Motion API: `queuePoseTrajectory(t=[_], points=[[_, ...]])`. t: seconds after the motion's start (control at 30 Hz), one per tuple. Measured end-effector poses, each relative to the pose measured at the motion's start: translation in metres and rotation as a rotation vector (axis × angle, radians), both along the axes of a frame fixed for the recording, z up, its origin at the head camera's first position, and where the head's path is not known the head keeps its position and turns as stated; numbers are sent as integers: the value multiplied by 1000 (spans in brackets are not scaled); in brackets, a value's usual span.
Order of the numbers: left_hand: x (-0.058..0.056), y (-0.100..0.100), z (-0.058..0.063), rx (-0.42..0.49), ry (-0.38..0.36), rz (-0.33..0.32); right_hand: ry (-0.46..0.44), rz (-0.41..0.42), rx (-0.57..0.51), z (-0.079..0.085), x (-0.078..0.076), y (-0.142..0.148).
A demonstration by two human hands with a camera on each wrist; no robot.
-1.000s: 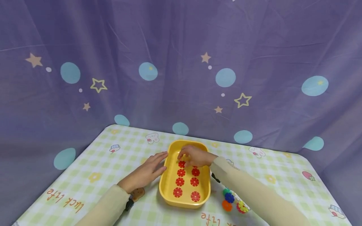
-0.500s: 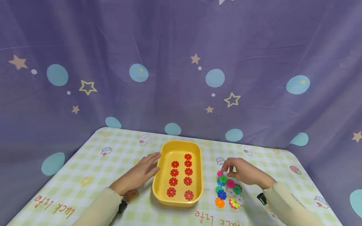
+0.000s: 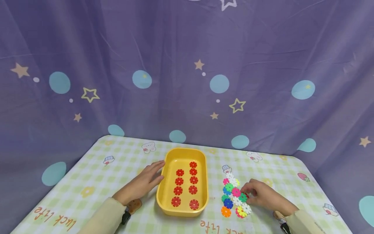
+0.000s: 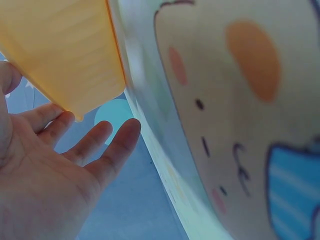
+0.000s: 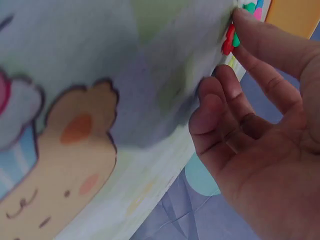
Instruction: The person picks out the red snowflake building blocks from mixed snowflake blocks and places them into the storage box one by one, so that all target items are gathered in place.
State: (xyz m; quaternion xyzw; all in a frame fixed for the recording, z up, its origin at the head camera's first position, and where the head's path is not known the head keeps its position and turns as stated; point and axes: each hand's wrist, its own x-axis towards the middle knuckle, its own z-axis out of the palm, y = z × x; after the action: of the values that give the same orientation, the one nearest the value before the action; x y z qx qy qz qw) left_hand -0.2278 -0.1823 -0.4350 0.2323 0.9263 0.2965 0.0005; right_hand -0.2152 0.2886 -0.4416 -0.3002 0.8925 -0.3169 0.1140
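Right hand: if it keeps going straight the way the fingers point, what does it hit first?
The right hand points left, fingertips at the pile of coloured discs; the green disc and a red one come first. Beyond them, probably the yellow tray.

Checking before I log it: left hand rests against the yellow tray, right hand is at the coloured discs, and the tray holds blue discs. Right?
Not quite. In the head view the discs in the tray are red, not blue. The rest stands.
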Motion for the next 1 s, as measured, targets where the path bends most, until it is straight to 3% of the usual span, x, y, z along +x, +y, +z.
queuePoseTrajectory(t=[0.47,0.73,1.0], points=[[1,1,1,4,-16,3,-52,-74,9,-5,1,-2],[1,0,0,1,1,-20,-3,-166,63,2,0,9],[1,-1,1,-4,0,-14,19,-172,57,2,-1,13]])
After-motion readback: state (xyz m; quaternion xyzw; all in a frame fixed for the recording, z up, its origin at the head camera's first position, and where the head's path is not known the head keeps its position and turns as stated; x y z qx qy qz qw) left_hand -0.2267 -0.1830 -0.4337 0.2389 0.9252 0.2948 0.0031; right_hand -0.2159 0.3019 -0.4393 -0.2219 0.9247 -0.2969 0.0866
